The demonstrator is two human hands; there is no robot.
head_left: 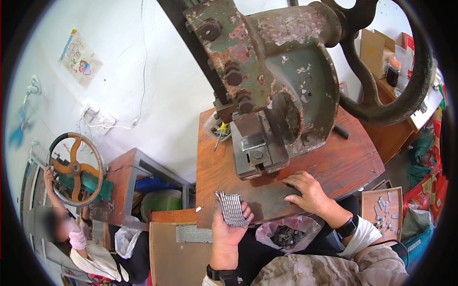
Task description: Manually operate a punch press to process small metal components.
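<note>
My left hand (228, 229) is closed round a stack of ridged, silvery metal strips (232, 209), held up at the front edge of the wooden table (334, 164). My right hand (309, 193) hovers over or rests on the tabletop, thumb apart from the fingers, and nothing shows in it. Just beyond its fingertips is the steel die block (260, 155) of a hand press (291, 57) with flaking green paint. Between my hands, below the table edge, a clear plastic bag (312, 229) holds dark metal pieces.
A large iron handwheel (374, 105) stands at the press's right. A yellow screwdriver (223, 127) leans by a small tub. More ridged strips (193, 234) lie in a wooden tray (167, 262); small metal pieces lie in another tray (367, 202). At left, a person grips another wheel (76, 168).
</note>
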